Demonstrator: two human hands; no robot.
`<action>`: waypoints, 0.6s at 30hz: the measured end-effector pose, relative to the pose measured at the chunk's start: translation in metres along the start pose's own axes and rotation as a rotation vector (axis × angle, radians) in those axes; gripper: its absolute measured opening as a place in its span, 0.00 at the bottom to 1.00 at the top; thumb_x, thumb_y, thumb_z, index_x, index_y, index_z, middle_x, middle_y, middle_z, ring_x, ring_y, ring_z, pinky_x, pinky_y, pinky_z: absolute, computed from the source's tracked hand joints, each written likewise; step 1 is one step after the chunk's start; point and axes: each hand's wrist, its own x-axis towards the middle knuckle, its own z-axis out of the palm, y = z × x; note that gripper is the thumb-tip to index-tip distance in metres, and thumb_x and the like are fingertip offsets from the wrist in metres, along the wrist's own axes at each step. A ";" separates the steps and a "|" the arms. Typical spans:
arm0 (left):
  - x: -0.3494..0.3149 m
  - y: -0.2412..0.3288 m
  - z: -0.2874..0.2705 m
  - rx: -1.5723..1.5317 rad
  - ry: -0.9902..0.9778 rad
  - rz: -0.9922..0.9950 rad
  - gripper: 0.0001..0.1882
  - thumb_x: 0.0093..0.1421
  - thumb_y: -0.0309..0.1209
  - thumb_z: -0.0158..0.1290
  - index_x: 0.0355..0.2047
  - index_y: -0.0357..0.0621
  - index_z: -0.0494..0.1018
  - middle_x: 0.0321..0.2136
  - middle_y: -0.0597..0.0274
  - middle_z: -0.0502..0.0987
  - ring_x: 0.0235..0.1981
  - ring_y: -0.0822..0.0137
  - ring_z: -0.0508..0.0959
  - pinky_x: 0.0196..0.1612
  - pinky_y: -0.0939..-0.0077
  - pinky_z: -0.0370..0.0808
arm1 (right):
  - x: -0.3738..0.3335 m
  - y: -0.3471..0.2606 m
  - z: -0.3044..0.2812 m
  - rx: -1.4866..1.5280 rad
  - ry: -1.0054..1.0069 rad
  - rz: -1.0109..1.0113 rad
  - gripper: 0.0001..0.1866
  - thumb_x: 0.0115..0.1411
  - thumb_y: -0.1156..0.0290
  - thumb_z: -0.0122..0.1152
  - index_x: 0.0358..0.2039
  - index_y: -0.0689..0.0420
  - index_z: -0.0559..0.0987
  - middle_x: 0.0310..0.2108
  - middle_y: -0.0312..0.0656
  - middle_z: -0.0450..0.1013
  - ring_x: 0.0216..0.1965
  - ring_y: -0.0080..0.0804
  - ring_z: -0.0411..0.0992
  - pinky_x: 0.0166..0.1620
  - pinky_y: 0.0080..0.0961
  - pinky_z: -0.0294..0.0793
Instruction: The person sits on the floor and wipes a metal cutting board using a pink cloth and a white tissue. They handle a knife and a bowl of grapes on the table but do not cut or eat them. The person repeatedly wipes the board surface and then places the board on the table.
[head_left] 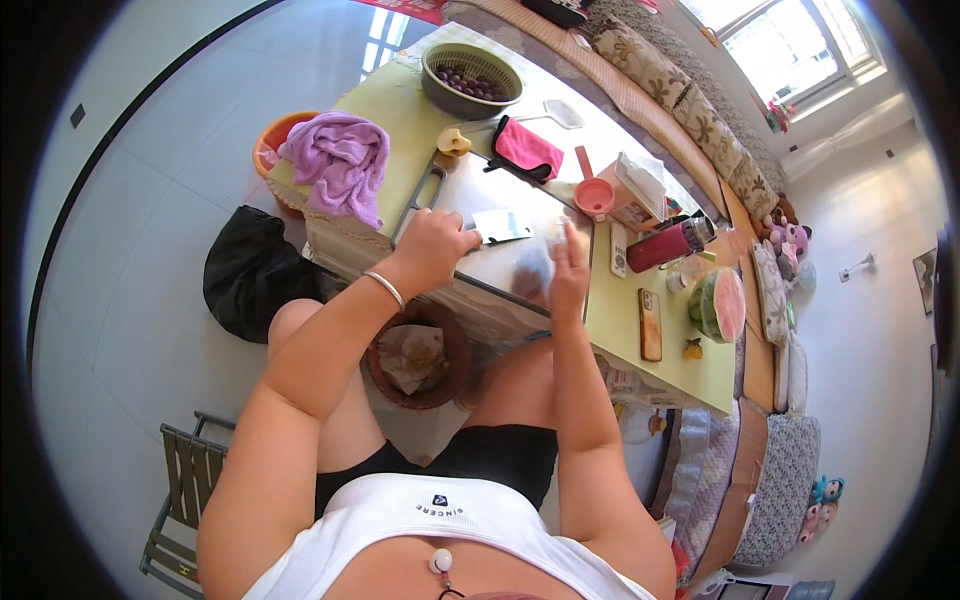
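Observation:
My left hand [435,247] is closed at the near left of a shiny metal cutting board [500,188]. From its fingers a flat, pale rectangular blade [503,226] points right over the board; its handle is hidden in my grip. At the board's right side my right hand [568,272] has its fingers stretched out, resting edge-on. A small whitish patch near those fingertips is too blurred to name. Beyond the board's far left corner sits a yellowish cut piece of fruit [453,143]. A pink pouch with black edging [527,148] lies at the board's far edge.
A colander of dark round fruit [472,80] stands at the far end of the table [655,378]. Purple towel [338,165] hangs over the left edge. Rightward are a red bottle [668,243], phone [650,325] and cut watermelon [716,304]. A bin [458,350] stands below.

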 end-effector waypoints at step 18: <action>0.001 0.003 0.003 -0.088 -0.096 -0.107 0.10 0.54 0.30 0.57 0.38 0.51 0.79 0.29 0.57 0.73 0.35 0.53 0.76 0.37 0.58 0.74 | 0.025 0.036 -0.013 -0.932 -0.331 -0.191 0.32 0.67 0.55 0.47 0.64 0.64 0.62 0.67 0.54 0.55 0.70 0.47 0.50 0.69 0.41 0.48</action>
